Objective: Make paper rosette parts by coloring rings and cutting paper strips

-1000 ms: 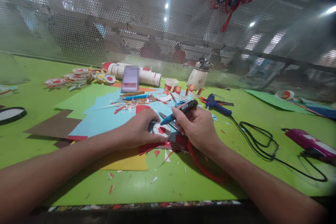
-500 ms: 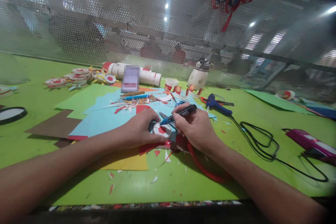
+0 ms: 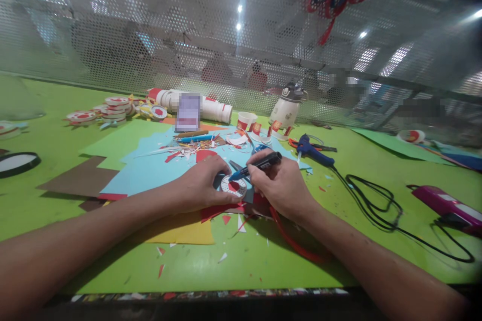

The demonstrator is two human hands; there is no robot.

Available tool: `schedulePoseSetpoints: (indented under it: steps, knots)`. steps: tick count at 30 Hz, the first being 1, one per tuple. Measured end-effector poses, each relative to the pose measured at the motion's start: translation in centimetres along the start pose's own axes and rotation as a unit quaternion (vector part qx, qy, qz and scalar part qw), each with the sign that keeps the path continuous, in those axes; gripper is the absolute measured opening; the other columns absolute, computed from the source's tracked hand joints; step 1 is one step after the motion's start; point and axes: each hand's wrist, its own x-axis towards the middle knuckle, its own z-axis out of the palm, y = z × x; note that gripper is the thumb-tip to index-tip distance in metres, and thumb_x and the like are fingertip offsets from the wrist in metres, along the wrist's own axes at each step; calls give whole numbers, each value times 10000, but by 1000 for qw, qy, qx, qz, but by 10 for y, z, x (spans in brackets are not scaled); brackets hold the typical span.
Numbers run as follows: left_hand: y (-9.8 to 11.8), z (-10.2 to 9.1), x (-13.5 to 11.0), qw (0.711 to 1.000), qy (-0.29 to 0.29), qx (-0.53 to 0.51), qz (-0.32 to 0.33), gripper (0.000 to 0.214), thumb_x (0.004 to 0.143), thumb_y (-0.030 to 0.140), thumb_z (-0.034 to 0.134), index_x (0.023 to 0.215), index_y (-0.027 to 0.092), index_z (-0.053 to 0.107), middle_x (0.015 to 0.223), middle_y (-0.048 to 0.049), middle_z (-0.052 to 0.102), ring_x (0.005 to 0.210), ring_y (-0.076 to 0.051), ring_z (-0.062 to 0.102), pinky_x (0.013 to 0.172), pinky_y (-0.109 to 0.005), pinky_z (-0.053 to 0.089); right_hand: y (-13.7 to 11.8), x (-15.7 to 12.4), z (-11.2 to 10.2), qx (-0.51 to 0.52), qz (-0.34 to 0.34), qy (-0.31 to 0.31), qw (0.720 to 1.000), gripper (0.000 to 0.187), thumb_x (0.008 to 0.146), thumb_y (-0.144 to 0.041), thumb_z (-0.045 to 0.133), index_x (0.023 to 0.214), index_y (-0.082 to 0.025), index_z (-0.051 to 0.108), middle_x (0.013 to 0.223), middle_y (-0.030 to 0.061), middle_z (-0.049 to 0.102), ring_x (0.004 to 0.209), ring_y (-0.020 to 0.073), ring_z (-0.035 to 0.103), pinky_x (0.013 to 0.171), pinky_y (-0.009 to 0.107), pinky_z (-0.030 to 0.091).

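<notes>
At the left edge of the green worktop point(image 3: 45, 210) lies a black-rimmed ring point(image 3: 17, 163). Farther back sits a stack of red-and-white rounds point(image 3: 115, 108). Right of them, a row of nested white cups point(image 3: 216, 109) lies on its side. Nearer, a brown sheet point(image 3: 77, 179) meets a light blue sheet point(image 3: 146, 168).

Near the middle, the left hand point(image 3: 201, 183) curls its fingers on the edge of a small paper disc point(image 3: 234, 187), pressing it flat on the paper scraps. The disc is white with a red centre. The right hand point(image 3: 282, 183) is closed around a black marker point(image 3: 259, 163), whose blue tip touches the disc's far rim.

Behind the hands, a small paper cup point(image 3: 245, 120) stands upright; its inside cannot be seen. Just right of it stands a white jug point(image 3: 286, 110) with its dark lid on, so its contents are hidden.

Farther right lie a blue glue gun point(image 3: 312, 150), its looping black cable point(image 3: 376, 205) and a pink device point(image 3: 448, 206).
</notes>
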Motion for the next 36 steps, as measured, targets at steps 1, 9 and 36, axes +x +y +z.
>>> schedulePoseSetpoints:
  steps: [1, 9, 36]
  knots:
    - [0, 0, 0, 1000, 0, 1, 0, 519, 666, 563, 656, 980, 154, 594, 948, -75, 596, 819, -231, 555, 681, -336, 430, 0, 0, 0, -1, 0, 0, 1000, 74, 773, -225, 568, 778, -152, 573, 567, -39, 535, 470, 96, 489, 431, 220, 407]
    - [0, -1, 0, 1000, -2, -1, 1, 488, 658, 514, 678, 978, 155, 592, 957, -77, 605, 845, -238, 560, 709, -342, 436, 1, -1, 1, -5, -10, -15, 1000, 93, 801, -234, 561, 740, -167, 543, 539, -55, 516, 448, 89, 473, 435, 217, 392]
    - [1, -1, -1, 1000, 3, -12, -9, 519, 660, 578, 666, 977, 174, 593, 958, -62, 605, 870, -245, 566, 712, -329, 432, -6, -2, -8, 24, -19, 51, 998, 78, 789, -238, 580, 768, -163, 577, 544, -54, 512, 425, 89, 478, 425, 232, 400]
